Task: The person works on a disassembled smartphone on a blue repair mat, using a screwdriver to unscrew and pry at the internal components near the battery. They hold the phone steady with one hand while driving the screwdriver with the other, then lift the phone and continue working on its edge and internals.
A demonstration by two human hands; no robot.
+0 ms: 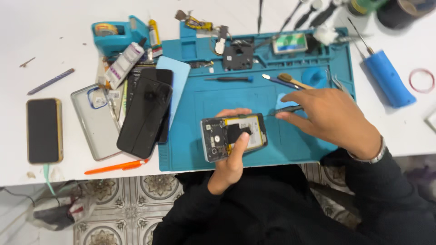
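My left hand [230,159] grips an opened phone [218,136] with its back cover off, showing the battery and board, just above the blue work mat [200,149]. Its thumb presses on a black part over the battery. My right hand [331,115] holds a thin dark tool [286,110] whose tip points at the phone's right end. Both hands are near the mat's front edge.
Left of the mat lie black phone backs [145,111], a clear case [93,122], a phone with a dark screen [43,130], an orange pry tool [116,167] and a glue tube [122,63]. On the mat are a screwdriver [229,79], spudgers [290,81], a small board [237,56]. A blue-handled tool [388,78] lies right.
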